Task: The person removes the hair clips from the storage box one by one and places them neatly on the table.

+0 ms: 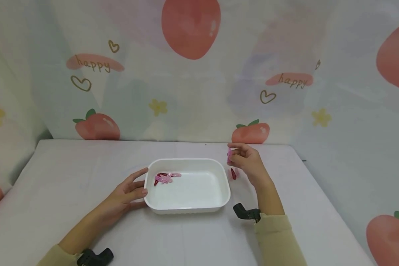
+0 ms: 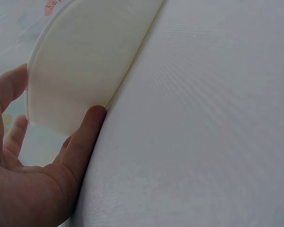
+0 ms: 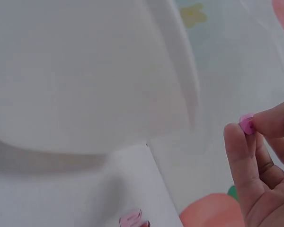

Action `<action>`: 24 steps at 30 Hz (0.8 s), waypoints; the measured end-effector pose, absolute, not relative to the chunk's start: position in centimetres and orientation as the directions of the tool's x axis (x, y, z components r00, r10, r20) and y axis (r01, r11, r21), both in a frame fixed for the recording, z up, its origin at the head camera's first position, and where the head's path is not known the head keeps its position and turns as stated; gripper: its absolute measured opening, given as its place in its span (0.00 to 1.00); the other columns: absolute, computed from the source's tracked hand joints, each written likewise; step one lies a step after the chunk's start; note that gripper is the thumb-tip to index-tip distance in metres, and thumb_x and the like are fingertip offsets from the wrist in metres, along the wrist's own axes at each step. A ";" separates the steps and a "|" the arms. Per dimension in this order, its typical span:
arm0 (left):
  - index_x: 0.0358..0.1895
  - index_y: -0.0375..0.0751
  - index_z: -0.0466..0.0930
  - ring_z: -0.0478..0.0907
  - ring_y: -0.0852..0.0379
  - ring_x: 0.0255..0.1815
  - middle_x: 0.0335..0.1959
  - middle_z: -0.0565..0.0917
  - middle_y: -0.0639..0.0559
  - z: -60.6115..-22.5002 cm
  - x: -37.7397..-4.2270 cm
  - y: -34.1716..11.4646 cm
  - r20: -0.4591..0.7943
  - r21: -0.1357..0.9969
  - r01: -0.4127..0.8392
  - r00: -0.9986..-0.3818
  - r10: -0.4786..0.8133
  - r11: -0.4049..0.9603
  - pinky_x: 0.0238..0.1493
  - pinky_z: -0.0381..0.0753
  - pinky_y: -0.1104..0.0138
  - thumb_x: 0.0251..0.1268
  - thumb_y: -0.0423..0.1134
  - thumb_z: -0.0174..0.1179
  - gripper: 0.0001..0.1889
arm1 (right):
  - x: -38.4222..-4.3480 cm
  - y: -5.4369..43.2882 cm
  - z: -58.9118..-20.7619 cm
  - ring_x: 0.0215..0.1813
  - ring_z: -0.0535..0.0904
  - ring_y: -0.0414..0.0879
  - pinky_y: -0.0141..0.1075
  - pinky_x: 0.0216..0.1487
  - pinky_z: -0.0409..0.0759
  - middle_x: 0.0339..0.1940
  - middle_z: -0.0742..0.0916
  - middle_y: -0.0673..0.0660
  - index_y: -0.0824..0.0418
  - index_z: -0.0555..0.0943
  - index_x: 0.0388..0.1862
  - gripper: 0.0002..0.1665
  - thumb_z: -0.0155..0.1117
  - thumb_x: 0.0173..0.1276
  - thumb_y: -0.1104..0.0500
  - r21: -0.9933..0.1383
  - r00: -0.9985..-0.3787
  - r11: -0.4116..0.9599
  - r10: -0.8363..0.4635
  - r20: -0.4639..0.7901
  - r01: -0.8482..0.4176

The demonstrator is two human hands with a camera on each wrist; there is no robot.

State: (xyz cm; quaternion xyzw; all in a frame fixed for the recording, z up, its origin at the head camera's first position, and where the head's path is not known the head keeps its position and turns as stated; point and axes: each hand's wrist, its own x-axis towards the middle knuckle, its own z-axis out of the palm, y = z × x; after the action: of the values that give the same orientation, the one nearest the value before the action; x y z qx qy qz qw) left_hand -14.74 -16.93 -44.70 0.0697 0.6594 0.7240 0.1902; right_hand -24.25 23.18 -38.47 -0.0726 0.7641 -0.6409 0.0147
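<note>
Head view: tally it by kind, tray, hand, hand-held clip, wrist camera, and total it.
Tray: 1
Left hand and right hand: 2
Held clip: 1
Wrist cameras: 2
Total: 6

a pale printed backdrop (image 1: 199, 88) stands behind the table and runs along both sides; it looks like creased cloth, though the dim view leaves that unsure. washes of green, lilac and cream carry large red fruits (image 1: 98, 126) with green leaves, yellow flowers (image 1: 158, 107), brown heart outlines (image 1: 81, 83) and the word "happy" (image 1: 94, 62) on red smears. the white table (image 1: 193, 240) has rounded far corners, its back edge right against the backdrop. the light is soft and rather dull, with faint shadows.
</note>
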 end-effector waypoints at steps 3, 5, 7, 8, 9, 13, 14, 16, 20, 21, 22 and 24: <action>0.79 0.59 0.51 0.69 0.39 0.69 0.76 0.58 0.33 -44.7 -14.7 -17.0 -0.155 0.981 -0.187 -0.920 0.360 -0.054 0.61 0.79 0.49 0.73 0.35 0.58 0.37 | -24.4 23.8 -38.5 0.38 0.82 0.44 0.37 0.47 0.87 0.38 0.81 0.55 0.66 0.75 0.62 0.21 0.58 0.71 0.68 -0.981 -0.993 0.177 -0.098 0.067 -0.083; 0.79 0.60 0.51 0.70 0.40 0.68 0.76 0.58 0.35 -44.6 -14.8 -17.0 -0.163 0.980 -0.192 -0.921 0.353 -0.048 0.61 0.79 0.50 0.73 0.36 0.58 0.37 | -24.5 24.1 -38.7 0.37 0.82 0.44 0.36 0.47 0.87 0.38 0.81 0.54 0.66 0.75 0.62 0.21 0.58 0.71 0.67 -0.979 -0.995 0.190 -0.079 0.060 -0.074; 0.79 0.60 0.51 0.70 0.40 0.68 0.76 0.59 0.35 -44.7 -14.8 -17.0 -0.165 0.980 -0.192 -0.922 0.351 -0.043 0.60 0.80 0.50 0.73 0.36 0.58 0.37 | -24.7 24.5 -39.0 0.38 0.81 0.43 0.36 0.46 0.87 0.38 0.81 0.54 0.66 0.75 0.62 0.21 0.59 0.71 0.66 -0.977 -0.997 0.206 -0.055 0.045 -0.055; 0.79 0.60 0.51 0.70 0.40 0.68 0.76 0.59 0.35 -44.7 -14.8 -17.1 -0.162 0.981 -0.189 -0.922 0.352 -0.044 0.60 0.79 0.50 0.73 0.36 0.58 0.37 | -24.8 24.6 -39.1 0.38 0.81 0.43 0.36 0.46 0.87 0.38 0.81 0.54 0.66 0.75 0.62 0.21 0.59 0.72 0.66 -0.976 -0.998 0.212 -0.047 0.041 -0.050; 0.79 0.59 0.51 0.71 0.40 0.68 0.76 0.59 0.34 -44.7 -14.8 -17.1 -0.159 0.981 -0.187 -0.922 0.353 -0.046 0.60 0.79 0.50 0.73 0.36 0.58 0.37 | -24.8 24.8 -39.2 0.38 0.81 0.43 0.36 0.46 0.87 0.38 0.81 0.54 0.66 0.75 0.63 0.21 0.59 0.72 0.65 -0.974 -0.998 0.221 -0.041 0.037 -0.045; 0.79 0.58 0.50 0.70 0.40 0.68 0.76 0.58 0.33 -44.7 -14.8 -17.1 -0.148 0.982 -0.179 -0.921 0.361 -0.055 0.60 0.79 0.50 0.73 0.35 0.58 0.37 | -25.0 25.5 -39.7 0.40 0.81 0.44 0.35 0.47 0.86 0.41 0.81 0.57 0.65 0.75 0.64 0.22 0.60 0.73 0.61 -0.966 -1.000 0.258 -0.022 0.018 -0.023; 0.79 0.58 0.50 0.70 0.39 0.68 0.76 0.57 0.33 -44.7 -14.8 -17.1 -0.146 0.982 -0.179 -0.921 0.362 -0.060 0.61 0.79 0.50 0.73 0.35 0.58 0.37 | -25.0 25.7 -39.8 0.41 0.81 0.45 0.35 0.48 0.86 0.42 0.81 0.58 0.65 0.75 0.64 0.22 0.59 0.74 0.61 -0.965 -1.000 0.263 -0.017 0.012 -0.016; 0.79 0.58 0.50 0.70 0.40 0.68 0.76 0.57 0.33 -44.8 -14.8 -17.1 -0.146 0.982 -0.180 -0.920 0.364 -0.061 0.60 0.79 0.50 0.73 0.35 0.58 0.38 | -25.0 26.0 -40.0 0.42 0.81 0.46 0.35 0.48 0.86 0.43 0.81 0.59 0.64 0.75 0.65 0.23 0.59 0.74 0.59 -0.962 -1.000 0.273 -0.009 0.001 -0.003; 0.79 0.59 0.51 0.71 0.41 0.67 0.76 0.58 0.34 -44.8 -14.9 -17.1 -0.151 0.980 -0.187 -0.919 0.364 -0.066 0.60 0.80 0.51 0.73 0.35 0.58 0.37 | -25.0 26.4 -40.4 0.43 0.80 0.46 0.35 0.49 0.86 0.43 0.81 0.58 0.64 0.74 0.65 0.23 0.58 0.75 0.58 -0.963 -1.000 0.270 0.005 -0.020 0.020; 0.79 0.60 0.51 0.71 0.41 0.67 0.76 0.58 0.34 -44.8 -14.9 -17.1 -0.152 0.980 -0.188 -0.919 0.365 -0.065 0.60 0.80 0.51 0.73 0.36 0.58 0.37 | -25.0 26.5 -40.5 0.43 0.80 0.45 0.35 0.49 0.86 0.43 0.81 0.57 0.65 0.74 0.65 0.23 0.58 0.75 0.58 -0.963 -1.000 0.268 0.007 -0.022 0.023; 0.79 0.60 0.51 0.71 0.42 0.67 0.76 0.58 0.34 -44.9 -14.9 -17.0 -0.152 0.980 -0.188 -0.919 0.364 -0.065 0.60 0.80 0.51 0.73 0.35 0.58 0.37 | -25.0 26.6 -40.6 0.43 0.80 0.45 0.35 0.49 0.86 0.42 0.81 0.57 0.66 0.74 0.65 0.23 0.58 0.75 0.58 -0.963 -1.000 0.267 0.011 -0.026 0.028; 0.79 0.60 0.51 0.71 0.42 0.67 0.76 0.58 0.34 -44.9 -14.9 -17.0 -0.151 0.980 -0.187 -0.919 0.365 -0.067 0.60 0.80 0.51 0.73 0.35 0.58 0.37 | -25.0 26.7 -40.7 0.43 0.79 0.45 0.34 0.49 0.86 0.42 0.81 0.56 0.67 0.73 0.66 0.24 0.58 0.75 0.58 -0.962 -0.999 0.270 0.018 -0.037 0.040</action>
State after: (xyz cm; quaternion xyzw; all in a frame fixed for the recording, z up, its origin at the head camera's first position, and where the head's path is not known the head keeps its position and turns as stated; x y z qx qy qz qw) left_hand -14.90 -17.01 -44.86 0.0677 0.6562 0.7272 0.1898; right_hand -25.00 26.75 -40.71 0.0182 0.7967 -0.6040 0.0091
